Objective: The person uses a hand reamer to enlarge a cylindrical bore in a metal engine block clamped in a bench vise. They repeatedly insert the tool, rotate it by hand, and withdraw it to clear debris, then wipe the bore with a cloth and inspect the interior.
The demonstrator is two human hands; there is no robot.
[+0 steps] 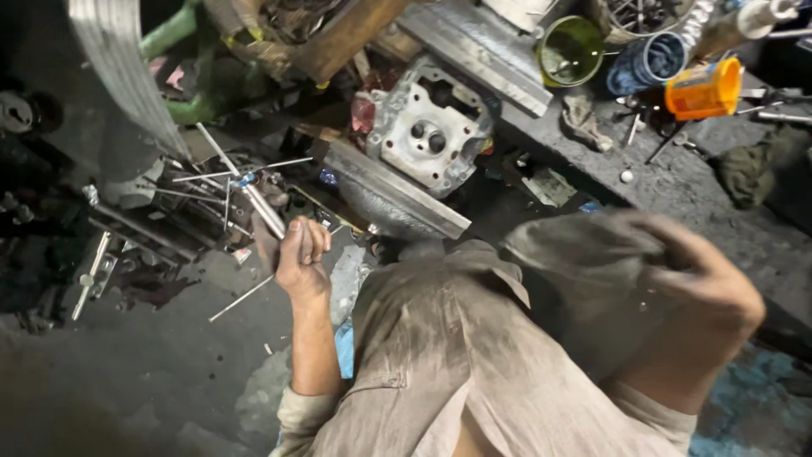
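Clearly the thin metal rod (pixel 269 215) sits in the left hand (pixel 302 258), fingers clenched round its lower end, its tip reaching up into a heap of loose rods (pixel 216 182) on the grimy floor (pixel 169 347). It could well snag that tangle and drag rods loose, or slip through a greasy fist. The right hand (pixel 694 279) is raised close to the camera and blurred; I cannot tell its grip. An engine cylinder head (pixel 427 127) rests just beyond, on a steel bar (pixel 397 199).

Single head-worn view, looking steeply down from above wearer's chest, close over own shirt (pixel 457 355) and hands; cluttered floor (pixel 169 338) beyond (frame tilted, right hand (pixel 694 288) blurred near lens).
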